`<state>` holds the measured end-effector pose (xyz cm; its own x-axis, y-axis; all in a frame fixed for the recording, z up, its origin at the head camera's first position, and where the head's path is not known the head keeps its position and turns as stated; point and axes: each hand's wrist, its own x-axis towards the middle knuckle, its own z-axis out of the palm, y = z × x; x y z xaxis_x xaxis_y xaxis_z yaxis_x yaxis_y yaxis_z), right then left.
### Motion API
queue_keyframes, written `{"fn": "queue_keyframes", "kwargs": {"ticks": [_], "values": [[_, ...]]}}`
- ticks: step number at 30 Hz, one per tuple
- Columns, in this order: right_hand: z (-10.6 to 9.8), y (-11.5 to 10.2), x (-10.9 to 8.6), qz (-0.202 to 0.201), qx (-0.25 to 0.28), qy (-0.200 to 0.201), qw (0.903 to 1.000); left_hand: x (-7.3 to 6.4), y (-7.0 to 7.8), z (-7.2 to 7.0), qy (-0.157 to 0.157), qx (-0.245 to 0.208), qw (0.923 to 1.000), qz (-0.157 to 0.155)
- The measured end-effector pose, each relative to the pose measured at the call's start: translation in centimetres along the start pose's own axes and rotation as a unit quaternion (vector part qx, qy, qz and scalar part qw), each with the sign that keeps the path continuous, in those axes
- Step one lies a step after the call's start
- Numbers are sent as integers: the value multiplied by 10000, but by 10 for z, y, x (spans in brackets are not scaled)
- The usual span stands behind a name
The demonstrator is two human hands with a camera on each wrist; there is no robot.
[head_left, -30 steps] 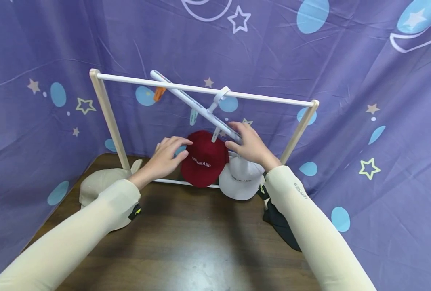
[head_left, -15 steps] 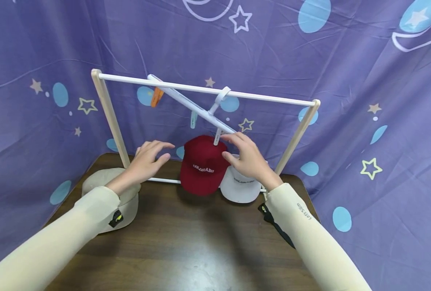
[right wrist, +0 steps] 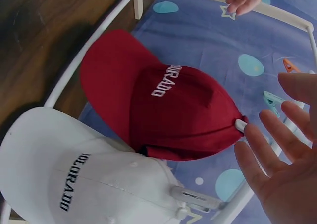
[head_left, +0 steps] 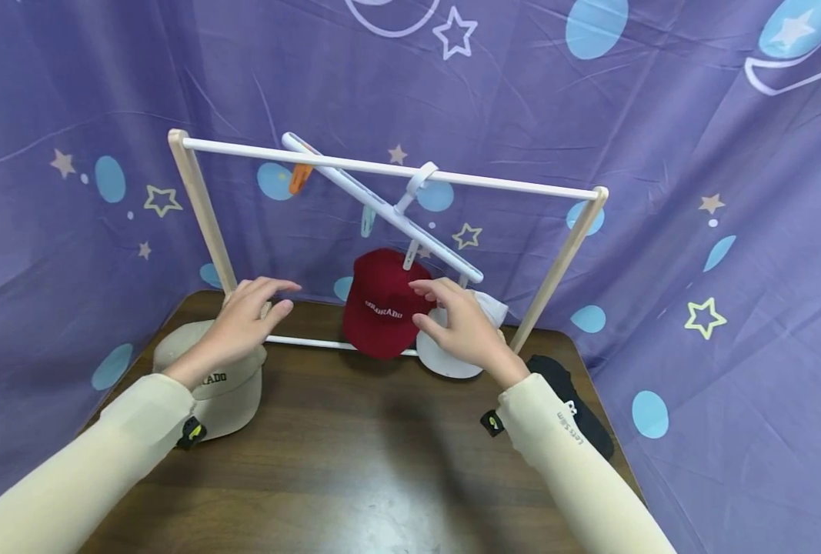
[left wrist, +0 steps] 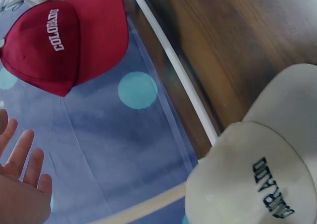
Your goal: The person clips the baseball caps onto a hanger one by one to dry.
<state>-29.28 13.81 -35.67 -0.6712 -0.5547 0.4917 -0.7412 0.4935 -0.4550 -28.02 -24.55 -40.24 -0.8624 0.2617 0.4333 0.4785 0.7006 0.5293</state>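
My left hand (head_left: 238, 322), fingers apart and holding nothing, is over the beige cap (head_left: 223, 412) at the table's left. My right hand (head_left: 462, 327) is also empty, its fingers spread, and covers part of the white cap (head_left: 445, 360) in the head view. A red cap (head_left: 381, 308) lettered COLORADO hangs from a clip (head_left: 411, 255) on a white hanger (head_left: 362, 188). Another clip (right wrist: 195, 196) grips the white cap in the right wrist view. Toward the hanger's left end are an orange clip (head_left: 301, 178) and a light teal clip (head_left: 368, 221), both without a cap.
The hanger's hook (head_left: 420, 181) goes over the top bar (head_left: 521, 183) of a wood-and-white rack. A black cap (head_left: 576, 408) lies at the right table edge, beside my right sleeve. A purple patterned curtain (head_left: 535, 100) stands behind the brown table (head_left: 355, 462).
My left hand has moved left, away from the red cap. My right hand has come down from the hanger's right end, which now shows. The hanger and red cap swing slightly.
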Motion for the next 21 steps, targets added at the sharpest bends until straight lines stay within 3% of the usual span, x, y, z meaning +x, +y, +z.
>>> {"fn": "queue_keyframes", "kwargs": {"ticks": [8,21], "values": [[17,5,-10,323,260,-11,9991,-15,-17,-12,-51,113,9991,-412],[50,4,-22,483,516,161,9974,-31,-46,-22,69,205,9982,-564]]}}
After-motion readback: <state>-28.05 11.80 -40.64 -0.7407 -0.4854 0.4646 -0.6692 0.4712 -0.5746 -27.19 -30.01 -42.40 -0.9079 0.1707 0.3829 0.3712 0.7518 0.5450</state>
